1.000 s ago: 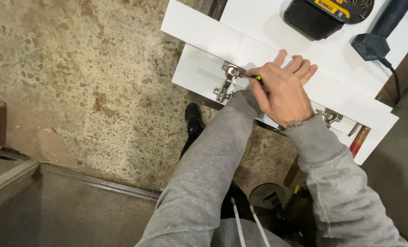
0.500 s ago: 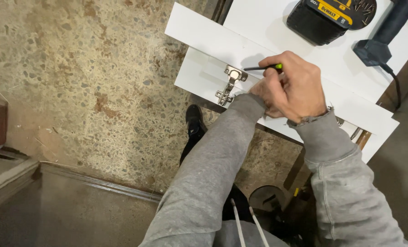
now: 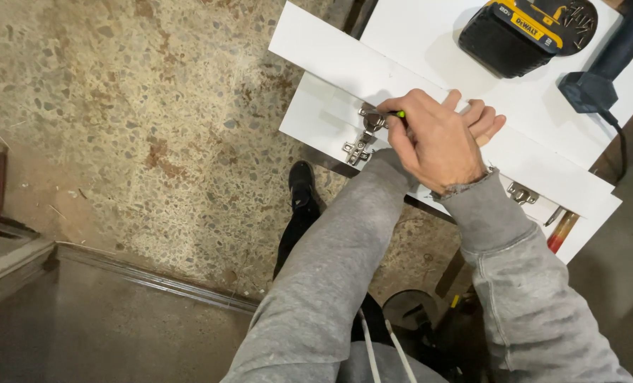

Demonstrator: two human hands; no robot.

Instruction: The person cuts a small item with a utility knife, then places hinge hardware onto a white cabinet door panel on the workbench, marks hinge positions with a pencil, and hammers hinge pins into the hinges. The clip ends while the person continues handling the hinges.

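Hinge (image 3: 362, 138) half-hidden; right hand (image 3: 440, 145) clamps green-tipped screwdriver (image 3: 396, 114); left hand hidden, grip untellable

A black-and-yellow battery pack (image 3: 513, 37) lies above a speckled concrete floor (image 3: 118, 106).

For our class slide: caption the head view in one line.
Right hand turns a screwdriver at a metal hinge on a white panel.
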